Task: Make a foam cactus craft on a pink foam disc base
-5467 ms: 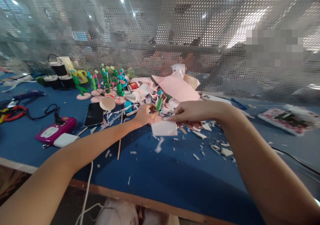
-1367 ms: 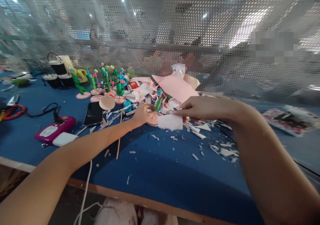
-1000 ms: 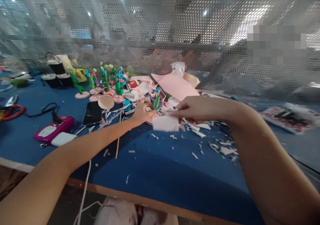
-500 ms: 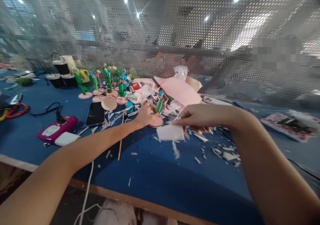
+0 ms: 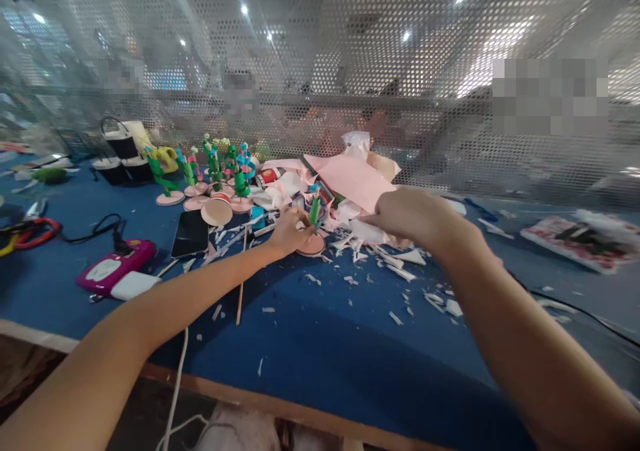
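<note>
L hand (image 5: pixel 289 232) pinches green paper plant (image 5: pixel 315 212) — prob. light, crushable; grip pink base (image 5: pixel 311 245), 6 o'clock. R hand (image 5: pixel 415 214), 3 o'clock — can't tell grip.

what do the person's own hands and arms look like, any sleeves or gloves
The left hand and right hand wear no gloves. The left forearm and right forearm show no sleeve, watch or bracelet. The fingers are too small and blurred to tell about rings or nail polish.
</note>
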### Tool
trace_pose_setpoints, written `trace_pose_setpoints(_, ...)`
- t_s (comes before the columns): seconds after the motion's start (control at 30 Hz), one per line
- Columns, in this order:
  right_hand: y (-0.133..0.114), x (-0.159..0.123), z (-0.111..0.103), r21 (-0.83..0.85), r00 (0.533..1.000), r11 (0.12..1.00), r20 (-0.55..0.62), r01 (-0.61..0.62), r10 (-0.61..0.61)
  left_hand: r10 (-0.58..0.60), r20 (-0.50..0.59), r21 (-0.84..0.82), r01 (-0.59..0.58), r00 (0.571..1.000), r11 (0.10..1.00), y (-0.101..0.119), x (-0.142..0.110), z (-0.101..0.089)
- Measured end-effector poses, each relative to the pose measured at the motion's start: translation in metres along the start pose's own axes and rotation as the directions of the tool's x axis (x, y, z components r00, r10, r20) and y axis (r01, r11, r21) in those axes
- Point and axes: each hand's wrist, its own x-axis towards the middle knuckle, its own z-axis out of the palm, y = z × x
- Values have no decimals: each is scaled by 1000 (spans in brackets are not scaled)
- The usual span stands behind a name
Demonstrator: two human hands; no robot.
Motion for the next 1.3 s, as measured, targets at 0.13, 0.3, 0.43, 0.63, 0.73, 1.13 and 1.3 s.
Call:
trace_pose_setpoints(0.13,-3,-12,-7,319,851,917,385,240,-357,-1,6,7,1,1000,1000,2,0,0)
trace_pose_setpoints(0.3,6,-6,-6,133,965,984,216,119,-146,8,7,21,-9,1000,1000,2,0,0)
trace_pose_setpoints(0.43,7,-4,-5,-35,999,999,33,-3,5,-20,-6,35,20,1000,999,0,1,1)
trace_pose_setpoints(0.63,3,-5,-6,294,863,925,370,241,-343,20,-5,23,-20,1000,1000,-1,2,2)
trace_pose_setpoints(0.73,9,3,-1,-9,994,999,106,39,-38,7,3,20,-7,1000,1000,-1,1,2)
trace_pose_setpoints(1.13,6,3,-3,-107,995,993,82,-40,49,11,-13,16,-11,1000,1000,-8,4,6)
trace_pose_setpoints(1.3,1,0,-5,179,923,967,308,183,-232,17,-23,15,-17,1000,1000,-7,4,7)
